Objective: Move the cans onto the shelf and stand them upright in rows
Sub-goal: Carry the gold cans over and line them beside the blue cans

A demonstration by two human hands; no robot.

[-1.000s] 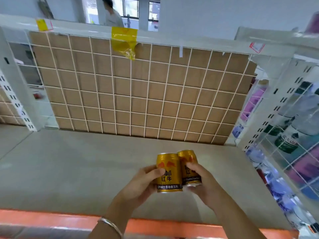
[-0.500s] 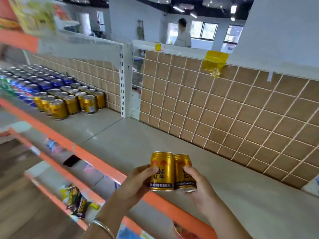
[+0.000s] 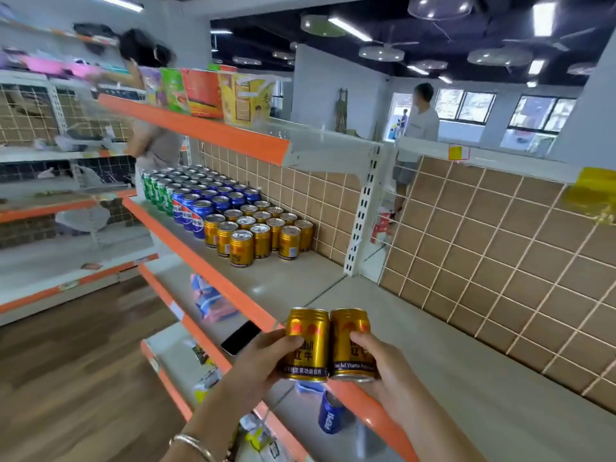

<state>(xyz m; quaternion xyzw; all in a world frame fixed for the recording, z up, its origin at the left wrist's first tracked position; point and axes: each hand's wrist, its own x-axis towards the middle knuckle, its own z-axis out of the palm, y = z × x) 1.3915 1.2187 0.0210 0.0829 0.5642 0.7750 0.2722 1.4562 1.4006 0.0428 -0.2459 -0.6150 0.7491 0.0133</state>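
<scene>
My left hand grips a gold can and my right hand grips a second gold can. Both cans are upright, pressed side by side, held over the orange front lip of the grey shelf. Further left on the same shelf level stand rows of upright cans: gold cans nearest, blue cans behind them, green cans at the far end.
A white slotted upright divides the two shelf bays. Snack packs stand on the shelf above. A black phone and a blue can lie on lower shelves. One person stands at the far left, another behind the shelving.
My view has swung left, bringing the stocked rows of cans fully into sight. Both hands keep the two gold cans together, now over the shelf's front lip.
</scene>
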